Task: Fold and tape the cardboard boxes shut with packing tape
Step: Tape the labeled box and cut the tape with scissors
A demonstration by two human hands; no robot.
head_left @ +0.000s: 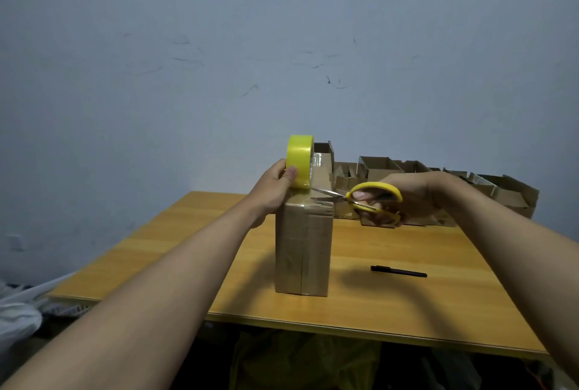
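A tall brown box [303,245] stands on end near the middle of the counter [407,311]. The counter is smooth yellow wood with thin grain lines. The box is plain cardboard with flat sides and sharp corners. Shiny clear tape runs down the seam on its front and across its top.

The left hand [275,189] holds a round roll of tape [300,161] on its edge, on top of the box at the back left. The roll is bright yellow and glossy, shaped like a thick ring. The thumb presses the roll's outer face. The other fingers are behind the roll, so I cannot tell how they lie.

The right hand [404,198] grips scissors [360,198] just right of the box top. The fingers curl through big yellow plastic loops. The two thin metal blades are open a little and point left at the roll. The blade tips sit just over the top edge of the box, near the bottom of the roll.

A thin black pen [398,272] lies flat on the counter, to the right of the box and apart from it.

At the back of the counter sits a row of open boxes [438,183], made of the same brown cardboard, with flaps up. One more open box stands right behind the tall one.

The wall [282,45] behind is pale blue-grey with small dark scuff marks.
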